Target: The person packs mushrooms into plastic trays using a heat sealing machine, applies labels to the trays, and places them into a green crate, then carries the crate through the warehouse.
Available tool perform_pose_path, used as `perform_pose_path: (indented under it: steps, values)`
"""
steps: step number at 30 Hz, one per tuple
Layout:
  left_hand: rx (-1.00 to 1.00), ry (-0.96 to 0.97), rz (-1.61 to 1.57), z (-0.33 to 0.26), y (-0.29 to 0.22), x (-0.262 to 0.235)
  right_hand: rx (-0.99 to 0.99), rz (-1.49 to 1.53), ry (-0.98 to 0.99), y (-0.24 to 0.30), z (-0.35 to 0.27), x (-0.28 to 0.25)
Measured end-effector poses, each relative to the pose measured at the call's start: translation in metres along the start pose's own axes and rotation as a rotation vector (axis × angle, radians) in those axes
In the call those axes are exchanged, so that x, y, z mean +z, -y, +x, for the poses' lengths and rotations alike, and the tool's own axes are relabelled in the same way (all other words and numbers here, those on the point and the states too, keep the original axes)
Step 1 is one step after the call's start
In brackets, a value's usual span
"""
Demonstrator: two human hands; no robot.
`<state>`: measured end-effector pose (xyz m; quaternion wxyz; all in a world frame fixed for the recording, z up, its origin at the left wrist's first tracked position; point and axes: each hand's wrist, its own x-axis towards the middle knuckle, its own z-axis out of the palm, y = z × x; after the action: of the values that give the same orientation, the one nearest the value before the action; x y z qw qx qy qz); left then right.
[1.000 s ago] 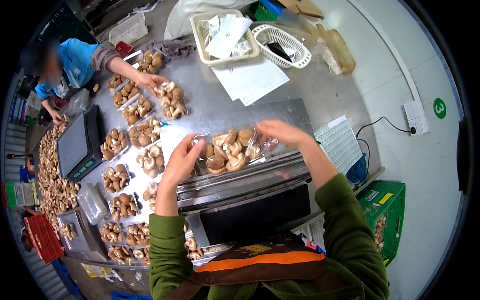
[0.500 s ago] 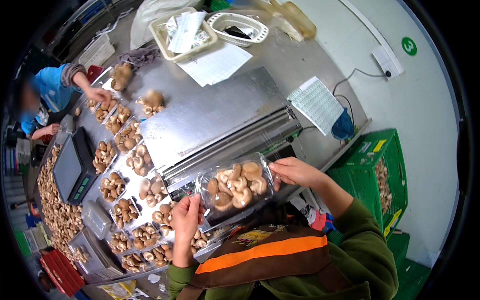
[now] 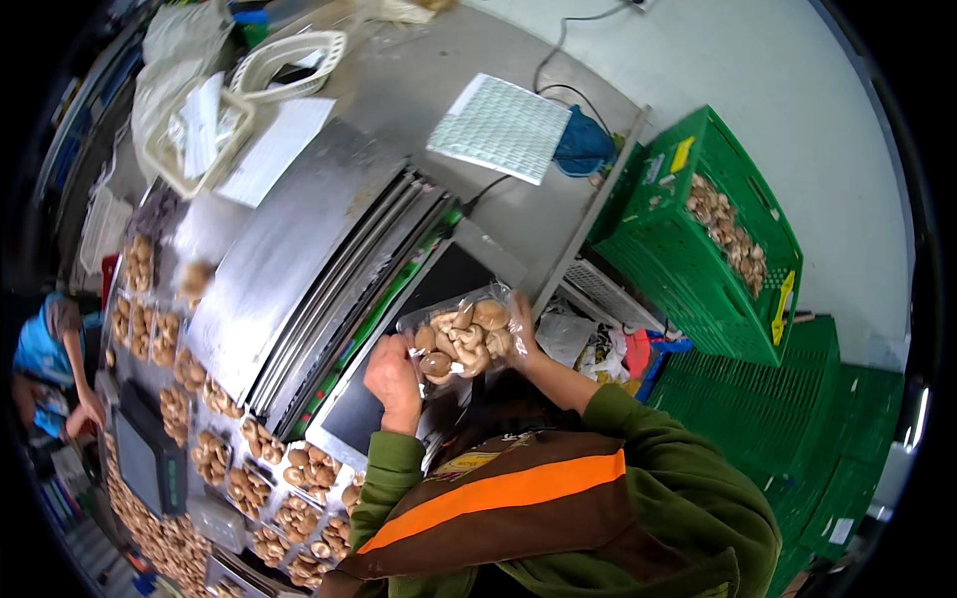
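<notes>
Two hands grip one clear plastic tray of brown mushrooms wrapped in film (image 3: pixel 461 337): the left hand (image 3: pixel 392 379) has its fingers (image 3: pixel 387 351) curled and clamped on the tray's left end, and the right hand (image 3: pixel 520 334) has its fingers closed on the right end, mostly hidden behind the film. The tray is held in the air close to the person's chest, tilted, above the dark flat plate of a steel wrapping machine (image 3: pixel 399 364). Both forearms wear olive-green sleeves (image 3: pixel 638 439), and a brown vest with an orange stripe (image 3: pixel 498 493) covers the chest. Beyond the machine lies a steel counter (image 3: pixel 289 239), and along its left edge stand rows of open trays filled with mushrooms (image 3: pixel 214 399). Farther up the counter sit a cream plastic basket with papers (image 3: pixel 194 135), a white oval basket (image 3: pixel 289 60) and a white sheet of paper (image 3: pixel 274 149), with a pale quilted pad (image 3: pixel 498 128) just beside a blue cloth (image 3: pixel 583 145). To the right stands a green plastic crate holding loose mushrooms (image 3: pixel 718 219). At the far left another person in a blue top (image 3: pixel 45 349) bends over a heap of mushrooms.
</notes>
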<state>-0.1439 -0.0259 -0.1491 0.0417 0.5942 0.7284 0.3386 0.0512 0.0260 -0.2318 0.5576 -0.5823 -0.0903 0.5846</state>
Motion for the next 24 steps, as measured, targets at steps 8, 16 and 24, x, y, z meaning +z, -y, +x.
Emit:
perform_pose_path:
  steps: [8, 16, 24]
  values:
    - [-0.395, 0.852, -2.190, -0.004, -0.119, 0.025, 0.266, -0.797, 1.236, 0.214, -0.058, -0.056]
    - [-1.097, 2.077, -1.725, 0.097, -0.301, 0.077, -0.525, -1.350, 0.979, 0.445, -0.075, -0.092]
    - [-0.836, 1.224, -1.582, 0.141, -0.401, 0.134, -0.115, -0.435, -0.009, 0.494, 0.129, -0.298]
